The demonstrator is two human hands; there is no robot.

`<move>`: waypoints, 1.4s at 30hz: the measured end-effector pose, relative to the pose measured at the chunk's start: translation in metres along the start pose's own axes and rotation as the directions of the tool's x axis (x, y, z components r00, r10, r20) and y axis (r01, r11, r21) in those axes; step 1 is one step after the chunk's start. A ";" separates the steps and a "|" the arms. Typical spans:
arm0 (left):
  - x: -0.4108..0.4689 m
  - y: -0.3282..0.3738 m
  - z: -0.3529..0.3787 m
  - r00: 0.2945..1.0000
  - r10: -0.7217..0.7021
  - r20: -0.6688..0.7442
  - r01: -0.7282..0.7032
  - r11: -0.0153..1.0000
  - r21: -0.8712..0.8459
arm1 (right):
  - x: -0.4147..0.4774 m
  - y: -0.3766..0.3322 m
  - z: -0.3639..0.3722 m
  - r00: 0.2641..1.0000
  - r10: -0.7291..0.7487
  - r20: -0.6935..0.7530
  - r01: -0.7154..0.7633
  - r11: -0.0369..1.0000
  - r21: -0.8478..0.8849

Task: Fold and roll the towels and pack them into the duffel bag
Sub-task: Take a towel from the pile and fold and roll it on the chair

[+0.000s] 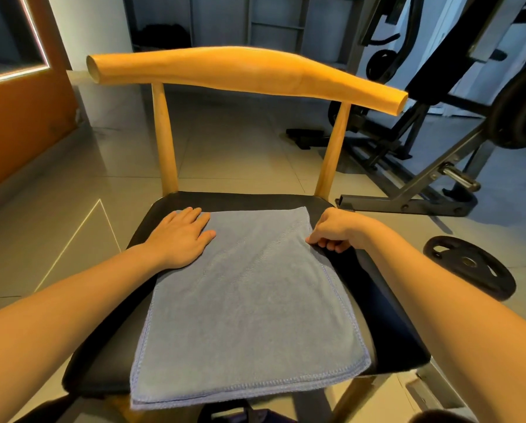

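Looking down through the head view, you have the grey-blue towel (246,300) lying folded and flat on the black chair seat (383,315), its long sides running from the seat's near edge toward the far edge. Its near end hangs slightly over the seat's near edge, showing stacked layers with stitched hems. Your left hand (179,236) rests palm-down on the towel's far-left corner, fingers straight and close together, the heel of the hand partly off the cloth and on the seat. Your right hand (338,228) sits at the towel's right edge, just short of its far-right corner, fingers curled under and thumb meeting them, pinching the hem there. The towel spans the space between both hands. Behind the seat rises the wooden backrest (246,71). On the tiled floor (225,148) to the right of the chair lies a black weight plate (469,267), and a metal bench frame (417,190) stands beyond it.
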State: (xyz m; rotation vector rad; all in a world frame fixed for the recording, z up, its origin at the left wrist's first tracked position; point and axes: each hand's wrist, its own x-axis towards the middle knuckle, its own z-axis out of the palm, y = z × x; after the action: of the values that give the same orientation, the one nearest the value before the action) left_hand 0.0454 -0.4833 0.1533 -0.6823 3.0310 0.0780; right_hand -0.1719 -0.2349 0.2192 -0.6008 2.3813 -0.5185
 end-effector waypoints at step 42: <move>0.027 -0.055 -0.056 0.882 -0.405 0.241 0.445 0.545 -0.711 | 0.056 -0.016 -0.020 0.984 -0.031 -0.175 0.082 0.952 0.294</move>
State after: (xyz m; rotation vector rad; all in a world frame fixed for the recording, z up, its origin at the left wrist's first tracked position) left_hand 0.0432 -0.5473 0.2058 -1.4084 2.5665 1.3724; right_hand -0.2192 -0.2731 0.2151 -0.5040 2.3791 -0.9718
